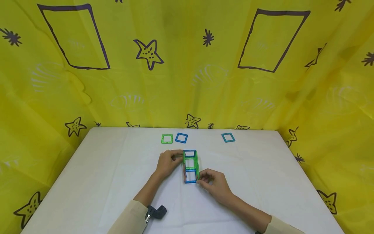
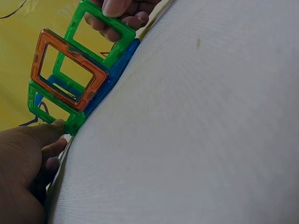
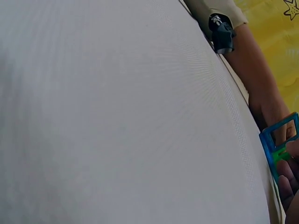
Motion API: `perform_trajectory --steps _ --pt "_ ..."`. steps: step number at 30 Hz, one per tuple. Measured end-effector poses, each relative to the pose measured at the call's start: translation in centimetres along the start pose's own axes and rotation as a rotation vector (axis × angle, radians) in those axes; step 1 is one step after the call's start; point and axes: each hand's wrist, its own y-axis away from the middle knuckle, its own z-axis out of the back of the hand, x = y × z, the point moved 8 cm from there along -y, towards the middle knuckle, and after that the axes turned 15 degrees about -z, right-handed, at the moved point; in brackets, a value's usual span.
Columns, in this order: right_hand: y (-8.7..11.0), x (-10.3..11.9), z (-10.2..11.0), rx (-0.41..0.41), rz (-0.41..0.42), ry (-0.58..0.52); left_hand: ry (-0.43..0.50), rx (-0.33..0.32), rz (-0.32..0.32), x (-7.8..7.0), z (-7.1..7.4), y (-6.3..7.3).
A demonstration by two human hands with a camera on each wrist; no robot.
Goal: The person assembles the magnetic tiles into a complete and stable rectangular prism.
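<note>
A long open-topped box of square magnetic tiles (image 1: 191,168) stands on the table, built from blue, green and orange frames. My left hand (image 1: 168,162) pinches its far left end. In the left wrist view that thumb presses on a green tile (image 2: 46,105), beside an orange tile (image 2: 70,70) in the same wall. My right hand (image 1: 216,185) grips the near right end by a green tile, thumb at the corner. The right wrist view catches only a blue tile (image 3: 285,128) of the near end and part of the right hand's fingers (image 3: 286,182).
Behind the box, a green tile (image 1: 167,138) and a blue tile (image 1: 181,138) lie flat near each other. A teal-blue tile (image 1: 228,137) lies farther right. The white-covered table (image 1: 96,169) ends at a yellow curtain (image 1: 175,91) with starfish drawings.
</note>
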Motion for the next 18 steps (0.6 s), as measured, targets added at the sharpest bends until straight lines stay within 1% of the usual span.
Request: perform_trajectory --steps 4,9,14,18 --pt "0.07 -0.14 -0.06 -0.008 -0.008 -0.003 0.011 0.002 -0.006 0.10 -0.06 0.04" --pt "0.20 -0.14 0.02 -0.016 -0.005 -0.002 0.015 0.008 0.008 0.31 -0.22 0.10" --pt "0.26 0.11 0.18 -0.033 -0.001 0.002 0.013 0.009 0.006 0.33 -0.21 0.06" --pt "-0.02 -0.02 0.26 -0.034 -0.042 0.007 -0.001 0.015 0.025 0.47 -0.22 0.14"
